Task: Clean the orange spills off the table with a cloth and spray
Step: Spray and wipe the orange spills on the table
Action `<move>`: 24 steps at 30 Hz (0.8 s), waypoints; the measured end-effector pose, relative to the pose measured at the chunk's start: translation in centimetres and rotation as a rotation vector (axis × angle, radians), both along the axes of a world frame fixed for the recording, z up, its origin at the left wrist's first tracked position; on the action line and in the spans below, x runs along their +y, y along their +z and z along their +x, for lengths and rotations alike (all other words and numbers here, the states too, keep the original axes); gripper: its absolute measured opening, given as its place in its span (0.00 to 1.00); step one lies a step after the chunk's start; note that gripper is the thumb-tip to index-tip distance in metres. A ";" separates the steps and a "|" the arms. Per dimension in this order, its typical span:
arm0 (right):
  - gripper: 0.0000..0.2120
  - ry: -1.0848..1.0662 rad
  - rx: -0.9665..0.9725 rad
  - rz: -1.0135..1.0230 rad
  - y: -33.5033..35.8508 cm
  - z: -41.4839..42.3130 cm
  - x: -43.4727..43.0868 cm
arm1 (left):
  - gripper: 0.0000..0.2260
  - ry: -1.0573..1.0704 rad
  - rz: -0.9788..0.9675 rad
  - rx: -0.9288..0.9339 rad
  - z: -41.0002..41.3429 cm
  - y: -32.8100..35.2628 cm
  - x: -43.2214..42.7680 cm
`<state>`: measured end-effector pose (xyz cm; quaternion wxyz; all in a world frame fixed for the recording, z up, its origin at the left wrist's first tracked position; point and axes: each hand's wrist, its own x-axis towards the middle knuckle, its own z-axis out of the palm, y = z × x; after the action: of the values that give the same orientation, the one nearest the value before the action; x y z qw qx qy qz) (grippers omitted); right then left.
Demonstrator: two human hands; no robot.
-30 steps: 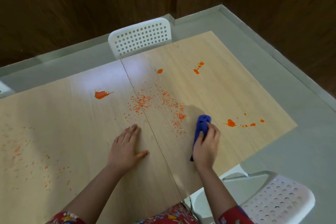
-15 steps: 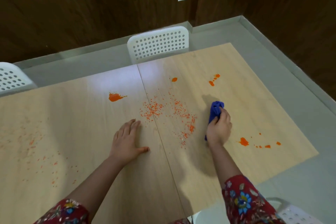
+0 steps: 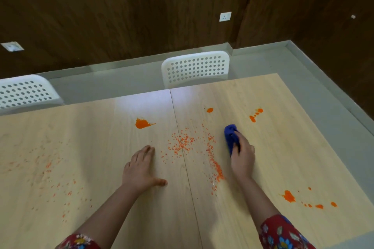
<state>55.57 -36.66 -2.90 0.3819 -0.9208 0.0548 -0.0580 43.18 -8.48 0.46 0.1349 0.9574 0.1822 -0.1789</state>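
My right hand presses a bunched blue cloth onto the light wooden table, right of the centre seam. Flat on the table left of the seam lies my left hand, fingers spread, holding nothing. Orange specks are scattered between my hands, and a streak of them runs down beside my right wrist. Larger orange blobs sit at the middle, the far right and the near right. Faint specks cover the left side. No spray bottle is in view.
Two white perforated chairs stand at the far edge, one in the middle and one at the left. Grey floor runs along the table's right edge. A dark wooden wall stands behind.
My right hand has pushed the blue cloth forward, away from me, past the orange specks. My left hand has stayed flat in place. The view has tilted upward.
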 end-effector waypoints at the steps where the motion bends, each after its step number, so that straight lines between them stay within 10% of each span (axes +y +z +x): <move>1: 0.22 -0.060 0.054 -0.005 0.1 1.0 -0.1 | 0.57 0.007 -0.004 -0.004 0.0 0.0 0.0; 8: 0.21 0.298 0.059 0.019 0.1 2.0 2.4 | 0.57 0.035 -0.016 -0.028 0.3 0.1 0.0; 12: 0.19 0.158 0.073 0.221 -0.4 6.7 2.8 | 0.57 0.054 -0.023 -0.036 0.3 0.2 -0.1; 18: 0.19 0.441 0.238 0.022 0.0 9.8 4.5 | 0.58 0.065 -0.032 -0.043 0.2 0.2 -0.2; 24: 0.17 0.486 0.313 0.367 1.5 8.3 5.7 | 0.57 0.059 -0.018 -0.048 0.1 0.0 0.0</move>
<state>63.88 -30.97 -1.42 0.5307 -0.8207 -0.0988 0.1873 43.31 -8.47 0.47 0.1529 0.9544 0.2054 -0.1536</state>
